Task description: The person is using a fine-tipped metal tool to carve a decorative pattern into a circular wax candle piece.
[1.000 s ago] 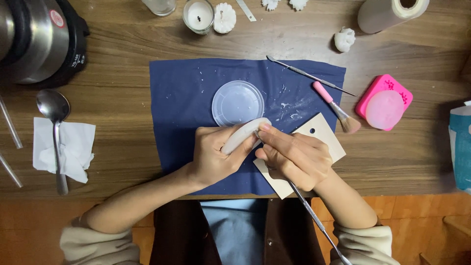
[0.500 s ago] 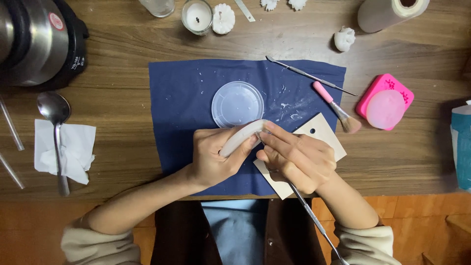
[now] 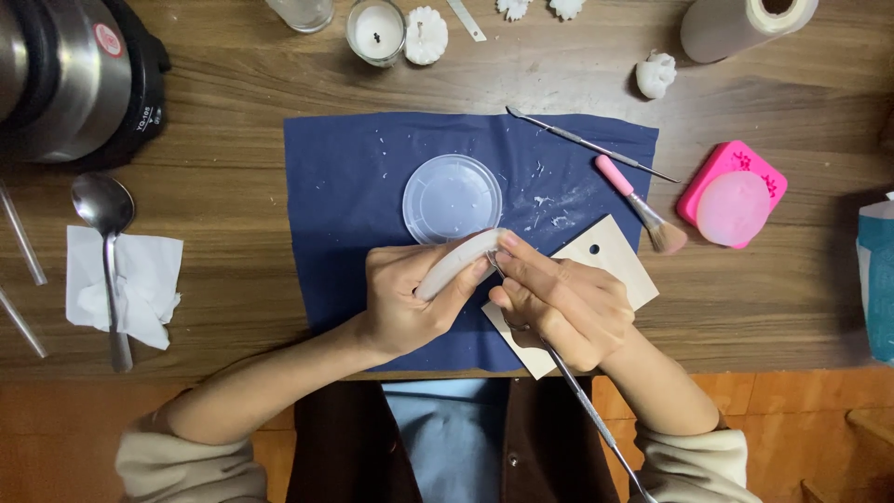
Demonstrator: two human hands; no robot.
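- The left hand [image 3: 402, 303] was curled around a pale, whitish rounded piece [image 3: 456, 263], thumb beneath and fingers wrapped over, holding it tilted above the near part of a dark blue cloth [image 3: 345, 186] spread on the wooden table [image 3: 223, 121].
- The right hand [image 3: 559, 307] was closed in a pen-like grip on a long, thin metal tool [image 3: 587, 410]; its tip met the upper end of the pale piece, and its handle ran back toward the person's body, past the right forearm.
- The two hands touched at the fingertips, just over the cloth's front edge.
- Under the right hand lay a flat, light wooden board [image 3: 610, 261] with a small hole, partly on the cloth and partly off it.
- Just beyond the hands, a round, clear plastic lid [image 3: 452, 197] rested on the cloth, with white crumbs scattered to its right.
- A second slender metal pick [image 3: 591, 145] lay slantwise at the cloth's far right corner, and a pink-handled brush [image 3: 643, 205] lay just beside it.
- A pink silicone mould with a round pale pink disc on it [image 3: 733, 194] sat on the bare table, right of the brush.
- Well to the left, a metal spoon [image 3: 110, 251] lay across a crumpled white paper napkin [image 3: 130, 289], near a black and steel pot [image 3: 74, 74].
- At the far edge stood a white candle in a glass jar [image 3: 376, 30], small white moulded figures [image 3: 426, 35] and a roll of paper [image 3: 740, 26].
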